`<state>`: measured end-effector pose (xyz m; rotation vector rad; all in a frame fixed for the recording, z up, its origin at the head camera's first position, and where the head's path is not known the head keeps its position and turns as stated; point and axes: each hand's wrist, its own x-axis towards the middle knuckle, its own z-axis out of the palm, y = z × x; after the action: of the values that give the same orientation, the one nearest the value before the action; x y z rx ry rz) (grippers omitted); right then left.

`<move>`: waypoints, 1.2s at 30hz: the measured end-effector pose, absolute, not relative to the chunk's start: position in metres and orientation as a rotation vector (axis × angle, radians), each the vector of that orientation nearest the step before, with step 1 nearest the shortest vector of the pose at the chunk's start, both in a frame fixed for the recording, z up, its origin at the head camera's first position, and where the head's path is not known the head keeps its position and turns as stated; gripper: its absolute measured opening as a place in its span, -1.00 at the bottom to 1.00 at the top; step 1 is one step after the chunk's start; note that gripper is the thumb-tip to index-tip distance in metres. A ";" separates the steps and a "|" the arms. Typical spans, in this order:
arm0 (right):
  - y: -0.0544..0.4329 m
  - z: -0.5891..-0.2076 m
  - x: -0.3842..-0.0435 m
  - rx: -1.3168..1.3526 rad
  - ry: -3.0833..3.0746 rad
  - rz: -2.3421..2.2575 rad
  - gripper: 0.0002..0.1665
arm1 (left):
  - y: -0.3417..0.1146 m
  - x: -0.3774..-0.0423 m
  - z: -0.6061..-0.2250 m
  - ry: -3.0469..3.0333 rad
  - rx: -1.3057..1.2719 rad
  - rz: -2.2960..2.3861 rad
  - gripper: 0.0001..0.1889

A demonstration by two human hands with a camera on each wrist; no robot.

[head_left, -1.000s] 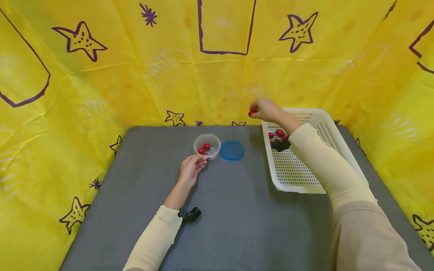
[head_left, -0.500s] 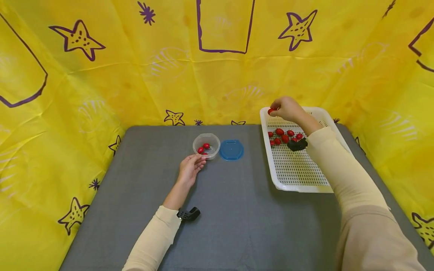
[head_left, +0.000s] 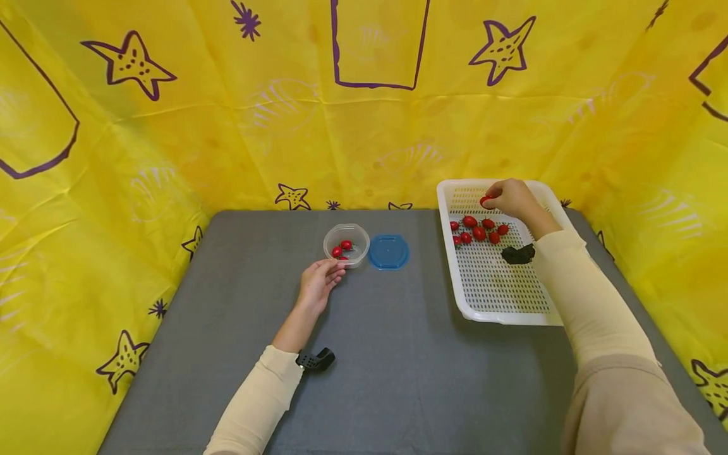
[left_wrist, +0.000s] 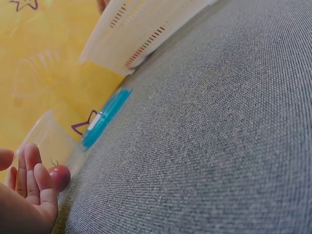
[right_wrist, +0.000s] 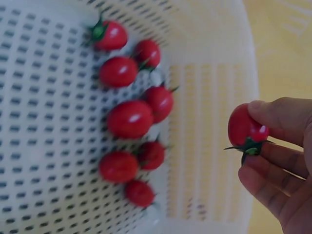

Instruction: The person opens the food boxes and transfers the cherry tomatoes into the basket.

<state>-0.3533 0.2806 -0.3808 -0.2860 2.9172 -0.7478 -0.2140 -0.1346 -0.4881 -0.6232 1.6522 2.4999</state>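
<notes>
My left hand (head_left: 320, 282) holds the near rim of a clear plastic container (head_left: 361, 236) between thumb and fingers. Inside it lie a few cherry tomatoes (head_left: 346, 244); one red tomato (left_wrist: 59, 177) shows behind the fingers in the left wrist view. My right hand (head_left: 514, 198) pinches a single cherry tomato (right_wrist: 243, 127) by thumb and fingertips, its green stem end facing the palm side. That tomato is above the far end of a white slotted basket (head_left: 458, 278). Several more cherry tomatoes (right_wrist: 130, 120) lie on the basket floor below.
A blue lid (head_left: 389, 253) lies flat on the grey table (head_left: 387, 366), just right of the clear container and left of the basket. Yellow patterned cloth (head_left: 364, 145) hangs behind and at both sides of the table.
My right hand has carried the cherry tomato rightward, from left of the basket to over its far end, uncovering more tomatoes there. The left hand stays at the container.
</notes>
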 end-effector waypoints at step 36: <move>0.331 -0.448 -0.339 -0.166 2.856 -0.706 -0.65 | -0.136 -0.213 -0.489 1.674 -0.607 2.489 -0.92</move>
<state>-0.3390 0.3311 -0.4484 -0.1661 2.8555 -0.7057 -0.2131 -0.1357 -0.4885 -0.6066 1.6738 2.4894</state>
